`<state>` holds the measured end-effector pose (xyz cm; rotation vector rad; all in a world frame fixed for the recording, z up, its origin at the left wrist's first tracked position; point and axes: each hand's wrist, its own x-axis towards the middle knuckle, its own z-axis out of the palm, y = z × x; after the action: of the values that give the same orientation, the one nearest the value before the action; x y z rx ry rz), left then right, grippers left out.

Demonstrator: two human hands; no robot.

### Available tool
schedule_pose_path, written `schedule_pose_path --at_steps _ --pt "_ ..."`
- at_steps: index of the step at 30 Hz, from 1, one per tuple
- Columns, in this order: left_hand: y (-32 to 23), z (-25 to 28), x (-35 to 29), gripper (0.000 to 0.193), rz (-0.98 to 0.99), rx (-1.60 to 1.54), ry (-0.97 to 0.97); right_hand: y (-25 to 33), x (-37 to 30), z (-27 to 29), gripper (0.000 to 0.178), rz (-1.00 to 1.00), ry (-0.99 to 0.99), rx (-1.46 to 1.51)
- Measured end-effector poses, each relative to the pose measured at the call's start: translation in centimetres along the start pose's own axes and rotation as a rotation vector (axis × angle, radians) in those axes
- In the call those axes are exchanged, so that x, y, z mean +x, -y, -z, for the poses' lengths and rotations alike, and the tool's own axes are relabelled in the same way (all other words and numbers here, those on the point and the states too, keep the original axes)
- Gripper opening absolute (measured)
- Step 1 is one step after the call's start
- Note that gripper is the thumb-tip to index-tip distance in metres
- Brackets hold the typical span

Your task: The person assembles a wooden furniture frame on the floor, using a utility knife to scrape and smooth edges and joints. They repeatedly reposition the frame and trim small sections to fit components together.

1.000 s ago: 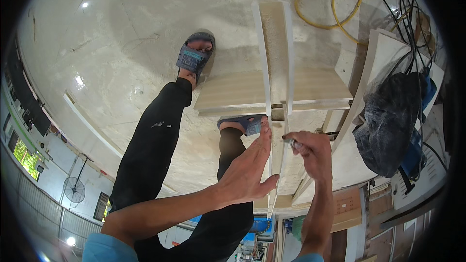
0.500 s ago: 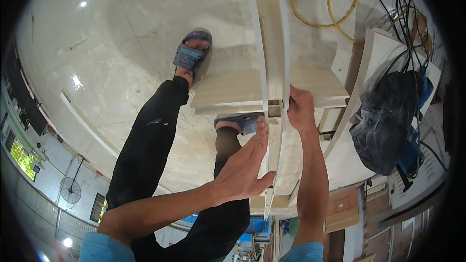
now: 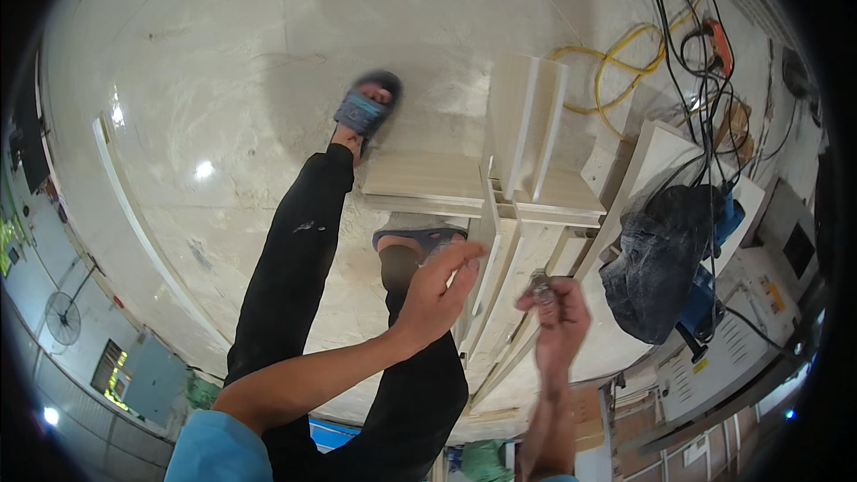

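Two hands flank the pale board assembly (image 3: 504,254) on the floor (image 3: 223,80); shiny small pieces (image 3: 540,285) sit pinched in my right hand's (image 3: 562,311) grip; I cannot tell whether my left hand's (image 3: 430,299) narrow grip holds anything. Light pinching should, I judge, prevent drops.

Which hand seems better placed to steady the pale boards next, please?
Probably the left hand: it is close beside the pale boards, while the right hand holds a small shiny object.
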<state>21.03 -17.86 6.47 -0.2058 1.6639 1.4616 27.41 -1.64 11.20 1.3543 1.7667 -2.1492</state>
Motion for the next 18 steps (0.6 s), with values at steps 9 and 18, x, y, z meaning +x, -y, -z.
schedule_pose_path --at_steps 9,18 --pt "0.9 6.2 -1.2 0.044 0.453 -0.271 0.385 -6.6 -3.5 -10.8 0.018 -0.06 -0.297 0.252" --pt "5.9 6.5 5.4 0.02 0.149 0.014 0.089 -11.2 -3.8 -6.0 0.037 0.507 -0.605 -0.981"
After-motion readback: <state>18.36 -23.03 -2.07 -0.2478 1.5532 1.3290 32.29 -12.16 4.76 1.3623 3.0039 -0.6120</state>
